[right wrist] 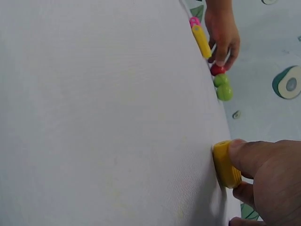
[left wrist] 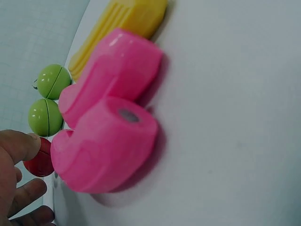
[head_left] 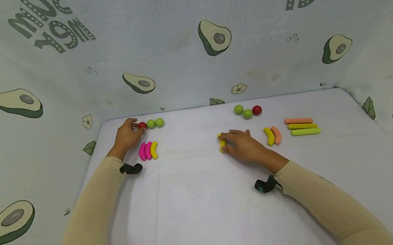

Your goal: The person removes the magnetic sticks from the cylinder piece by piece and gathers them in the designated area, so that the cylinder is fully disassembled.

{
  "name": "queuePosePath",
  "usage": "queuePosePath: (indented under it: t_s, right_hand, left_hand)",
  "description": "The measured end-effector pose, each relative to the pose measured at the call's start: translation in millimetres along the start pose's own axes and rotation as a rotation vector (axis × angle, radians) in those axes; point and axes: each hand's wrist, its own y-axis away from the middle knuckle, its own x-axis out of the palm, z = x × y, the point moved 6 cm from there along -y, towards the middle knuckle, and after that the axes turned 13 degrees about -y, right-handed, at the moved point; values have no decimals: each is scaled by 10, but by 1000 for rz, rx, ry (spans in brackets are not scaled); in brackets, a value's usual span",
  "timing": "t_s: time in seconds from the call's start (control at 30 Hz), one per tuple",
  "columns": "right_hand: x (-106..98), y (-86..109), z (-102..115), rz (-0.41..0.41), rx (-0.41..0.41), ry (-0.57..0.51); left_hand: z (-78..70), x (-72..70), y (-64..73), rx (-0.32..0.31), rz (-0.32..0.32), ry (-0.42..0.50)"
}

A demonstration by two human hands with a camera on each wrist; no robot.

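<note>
At the table's far left, my left hand (head_left: pixel 125 136) holds a small red ball (head_left: pixel 142 125) between thumb and fingers. Two shiny green balls (head_left: pixel 155 123) continue the row to its right. Just in front lie two pink toy bananas (head_left: pixel 145 151) and a yellow one (head_left: pixel 154 150), side by side. Nearer the middle, my right hand (head_left: pixel 244 146) pinches another yellow toy banana (right wrist: pixel 225 165) by its two sides, thumb at the near end; the other fingers are partly hidden in the right wrist view. The left wrist view shows the thumb on the red ball, beyond the pink bananas.
Right of my right hand lie a yellow banana (head_left: pixel 269 136) and an orange one (head_left: pixel 276 135). Further right are three sticks, the lowest green (head_left: pixel 306 132). Two green balls and a red ball (head_left: pixel 256 110) sit near the back edge, before an avocado-print cloth (head_left: pixel 176 43).
</note>
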Motion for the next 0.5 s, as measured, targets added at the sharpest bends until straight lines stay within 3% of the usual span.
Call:
queuePosePath:
  t_s: [0.27, 0.5]
  right_hand:
    - [28, 50, 10, -1, -9, 3]
    - [29, 81, 7, -4, -25, 3]
  left_hand:
    - [-46, -51, 97, 19, -26, 35]
    - [-266, -112, 263, 64, -156, 55]
